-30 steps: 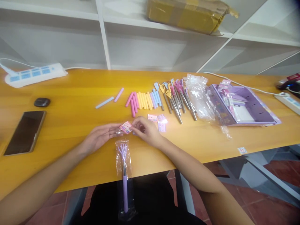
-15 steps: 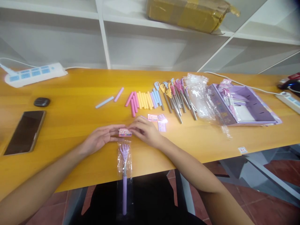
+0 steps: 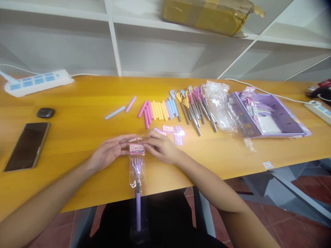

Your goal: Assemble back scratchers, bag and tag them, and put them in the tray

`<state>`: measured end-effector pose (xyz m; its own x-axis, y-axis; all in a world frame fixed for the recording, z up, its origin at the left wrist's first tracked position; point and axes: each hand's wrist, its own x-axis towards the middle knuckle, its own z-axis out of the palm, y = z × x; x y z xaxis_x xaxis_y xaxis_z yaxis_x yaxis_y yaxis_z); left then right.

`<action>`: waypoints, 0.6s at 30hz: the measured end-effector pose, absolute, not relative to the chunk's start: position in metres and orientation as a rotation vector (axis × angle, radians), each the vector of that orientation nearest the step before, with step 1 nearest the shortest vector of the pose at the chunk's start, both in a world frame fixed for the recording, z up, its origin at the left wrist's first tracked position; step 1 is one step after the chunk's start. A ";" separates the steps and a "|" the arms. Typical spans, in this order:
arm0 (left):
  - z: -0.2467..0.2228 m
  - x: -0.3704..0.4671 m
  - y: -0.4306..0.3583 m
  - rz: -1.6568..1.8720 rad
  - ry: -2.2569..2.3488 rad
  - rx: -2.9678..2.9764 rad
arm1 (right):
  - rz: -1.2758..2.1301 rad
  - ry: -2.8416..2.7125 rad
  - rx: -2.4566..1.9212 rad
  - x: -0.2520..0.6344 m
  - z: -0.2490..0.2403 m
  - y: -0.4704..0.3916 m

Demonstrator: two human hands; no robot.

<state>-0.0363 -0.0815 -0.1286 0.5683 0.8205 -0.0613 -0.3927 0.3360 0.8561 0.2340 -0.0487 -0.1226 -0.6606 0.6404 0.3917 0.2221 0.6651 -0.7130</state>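
Observation:
A clear plastic bag (image 3: 142, 172) lies in front of me and hangs past the table edge. Inside it is a back scratcher (image 3: 138, 210) with a purple hand-shaped head, a metal rod and a purple grip. A small pink printed card (image 3: 137, 149) sits at the bag's upper end, just above the scratcher's head. My left hand (image 3: 110, 151) holds the bag's left side near the top, fingers stretched and thumb below. On the other side, my right hand (image 3: 160, 146) pinches the bag's upper right edge beside the card.
Loose pink and purple cards (image 3: 178, 139) lie beyond my right hand. Behind them are coloured grip tubes (image 3: 159, 110), several back scratchers (image 3: 193, 110), empty plastic bags (image 3: 219, 106) and a purple box (image 3: 281, 134). Leftward lie a phone (image 3: 27, 146), a black case (image 3: 46, 112) and a power strip (image 3: 38, 82).
The pink card has gone from between my fingers into the bag's top, lying flat above the scratcher's head. My right hand has shifted slightly, uncovering another card behind it.

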 end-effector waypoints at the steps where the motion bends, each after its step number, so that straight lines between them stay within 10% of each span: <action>1: -0.129 -0.036 -0.082 0.844 0.551 0.918 | 0.840 -2.239 -0.658 0.234 -0.123 -0.049; 18: -0.130 -0.035 -0.084 0.755 0.510 1.012 | 0.933 -2.070 -0.909 0.231 -0.128 -0.045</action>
